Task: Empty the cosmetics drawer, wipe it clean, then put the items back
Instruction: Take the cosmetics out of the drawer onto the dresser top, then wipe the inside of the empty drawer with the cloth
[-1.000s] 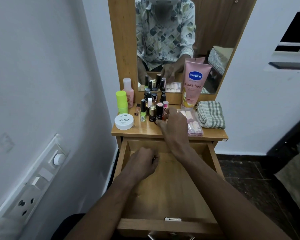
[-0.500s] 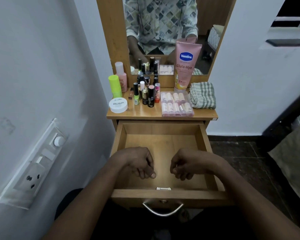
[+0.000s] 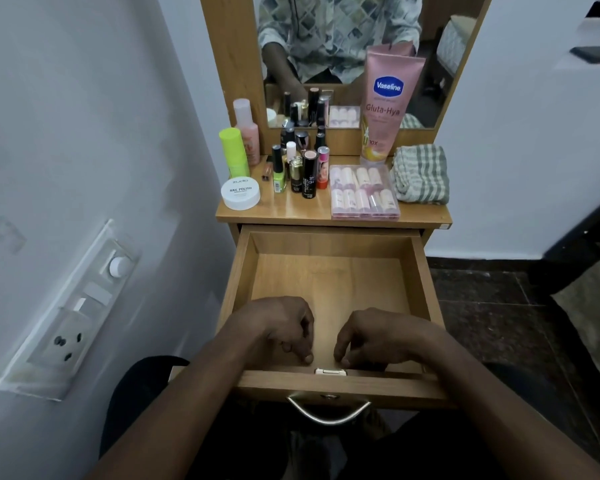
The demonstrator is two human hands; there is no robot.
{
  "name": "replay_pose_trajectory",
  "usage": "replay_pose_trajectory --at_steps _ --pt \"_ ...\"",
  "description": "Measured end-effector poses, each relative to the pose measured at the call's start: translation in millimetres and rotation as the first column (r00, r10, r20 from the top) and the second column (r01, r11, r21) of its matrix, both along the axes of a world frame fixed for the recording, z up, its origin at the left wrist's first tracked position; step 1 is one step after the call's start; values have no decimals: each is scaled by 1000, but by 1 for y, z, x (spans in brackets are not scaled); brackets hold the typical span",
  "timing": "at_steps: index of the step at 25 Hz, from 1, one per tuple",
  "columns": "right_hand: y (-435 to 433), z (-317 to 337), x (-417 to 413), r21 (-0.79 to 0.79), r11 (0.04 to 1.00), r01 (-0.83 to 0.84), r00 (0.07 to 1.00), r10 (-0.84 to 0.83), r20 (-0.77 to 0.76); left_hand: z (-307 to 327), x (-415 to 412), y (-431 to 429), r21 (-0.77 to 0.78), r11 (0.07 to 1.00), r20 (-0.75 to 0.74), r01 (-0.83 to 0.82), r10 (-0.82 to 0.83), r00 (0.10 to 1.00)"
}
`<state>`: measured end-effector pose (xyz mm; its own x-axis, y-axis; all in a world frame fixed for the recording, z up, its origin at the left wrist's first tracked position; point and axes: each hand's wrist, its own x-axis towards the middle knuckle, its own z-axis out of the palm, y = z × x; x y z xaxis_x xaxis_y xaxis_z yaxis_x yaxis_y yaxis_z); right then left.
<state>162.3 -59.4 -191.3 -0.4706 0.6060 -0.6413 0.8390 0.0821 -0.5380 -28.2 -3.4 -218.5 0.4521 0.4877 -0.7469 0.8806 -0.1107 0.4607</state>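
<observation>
The wooden drawer is pulled out and its inside is bare. My left hand and my right hand rest inside it near the front edge, fingers curled down, holding nothing. On the dresser top stand several nail polish bottles and lipsticks, a white nail polish remover jar, a neon green bottle, a pink bottle, a clear box of small tubes, a pink Vaseline tube and a folded green checked cloth.
A mirror backs the dresser. A white wall with a switch and socket panel is close on the left. Dark tiled floor lies to the right. A metal handle hangs on the drawer front.
My right hand came back from the items on the dresser top into the drawer beside my left hand. The view has tilted down and the hands have settled near the drawer's front.
</observation>
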Motion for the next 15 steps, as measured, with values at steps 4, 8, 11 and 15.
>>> replay_pose_trajectory --at_steps 4,8,11,15 --pt "-1 2 -5 59 991 -122 992 120 32 -3 1 -1 16 1000 -16 -6 6 1000" --pt "-1 6 -8 17 995 -100 994 99 54 -4 1 -2 16 999 -11 -44 44 999" --pt "5 21 3 65 995 81 997 -80 -20 -7 1 0 18 998 9 -56 56 998" --pt "28 61 43 635 552 540 829 -479 -289 -5 -2 -2 13 997 50 -77 76 996"
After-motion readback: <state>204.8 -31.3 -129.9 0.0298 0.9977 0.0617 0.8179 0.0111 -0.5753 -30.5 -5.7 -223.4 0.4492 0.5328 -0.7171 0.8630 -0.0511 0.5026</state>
